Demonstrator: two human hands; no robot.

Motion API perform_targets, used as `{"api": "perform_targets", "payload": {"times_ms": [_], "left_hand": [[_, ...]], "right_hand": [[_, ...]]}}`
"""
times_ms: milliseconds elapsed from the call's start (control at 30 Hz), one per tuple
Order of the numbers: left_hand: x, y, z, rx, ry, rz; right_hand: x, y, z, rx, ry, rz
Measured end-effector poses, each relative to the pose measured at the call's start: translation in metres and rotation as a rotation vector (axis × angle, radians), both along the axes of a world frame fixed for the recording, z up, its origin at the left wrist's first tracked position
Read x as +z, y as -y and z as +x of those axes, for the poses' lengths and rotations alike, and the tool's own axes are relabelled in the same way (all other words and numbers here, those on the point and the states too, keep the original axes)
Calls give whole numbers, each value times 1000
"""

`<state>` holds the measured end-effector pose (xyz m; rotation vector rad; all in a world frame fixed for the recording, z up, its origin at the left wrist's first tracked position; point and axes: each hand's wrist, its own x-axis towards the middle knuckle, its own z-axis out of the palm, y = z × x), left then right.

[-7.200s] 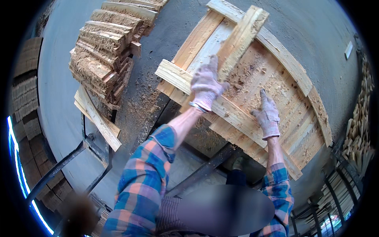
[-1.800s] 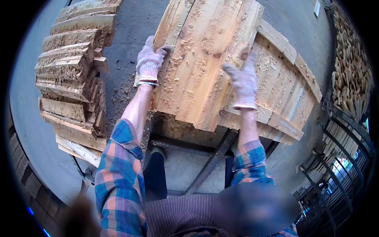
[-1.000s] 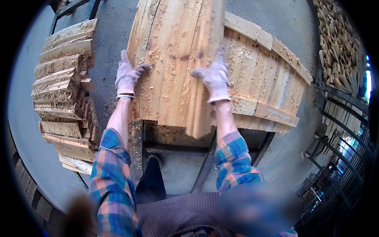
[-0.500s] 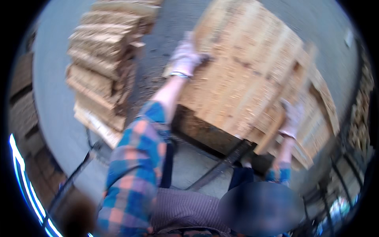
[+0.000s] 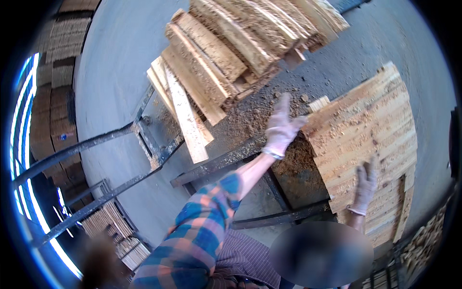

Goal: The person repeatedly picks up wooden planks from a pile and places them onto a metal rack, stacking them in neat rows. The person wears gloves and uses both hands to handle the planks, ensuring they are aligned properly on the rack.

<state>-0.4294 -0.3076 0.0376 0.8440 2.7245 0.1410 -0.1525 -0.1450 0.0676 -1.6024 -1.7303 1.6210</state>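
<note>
My left hand [image 5: 283, 127], in a pale work glove, is open with its fingers stretched out. It is over the gap between a wood stack and a layer of light planks, thumb close to the planks' left edge. The planks [image 5: 361, 130] lie side by side like a panel, strewn with wood chips. My right hand [image 5: 364, 185], also gloved, is open over the near part of these planks, fingers pointing away from me. Whether it touches the wood is hard to tell. Neither hand holds anything.
A stack of rough slats [image 5: 226, 53] stands at the far left of the planks, one pale slat [image 5: 185, 115] sticking out aslant. Dark metal frame bars [image 5: 284, 216] run below and to the left. Sawdust [image 5: 301, 159] lies heaped between. Bundled slats [image 5: 108, 224] are at the lower left.
The view has swung left, so stack and planks appear farther right. My left hand has come off the planks' left edge. The right hand stays over the planks.
</note>
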Motion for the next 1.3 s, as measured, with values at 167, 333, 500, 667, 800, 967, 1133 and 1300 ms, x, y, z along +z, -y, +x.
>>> {"api": "perform_targets", "payload": {"times_ms": [167,333,500,667,800,967,1133,1300], "left_hand": [[6,242,-86,839,81,413],[-13,354,-112,965,-280,-269],[-8,291,-127,1147,239,-284],[-1,361,-125,1193,355,207],[42,378,-135,1170,516,1032],[64,408,-141,1352,579,1098],[4,466,-148,1135,135,371],[-13,328,-172,854,342,1012]], "right_hand": [[25,127,-227,478,-28,-348],[16,217,-377,907,281,405],[-31,260,-453,1171,762,1018],[-35,253,-461,1213,900,1010],[1,233,-471,971,615,568],[-21,199,-446,823,572,803],[-5,206,-496,1091,775,825],[-13,174,-508,971,832,668]]}}
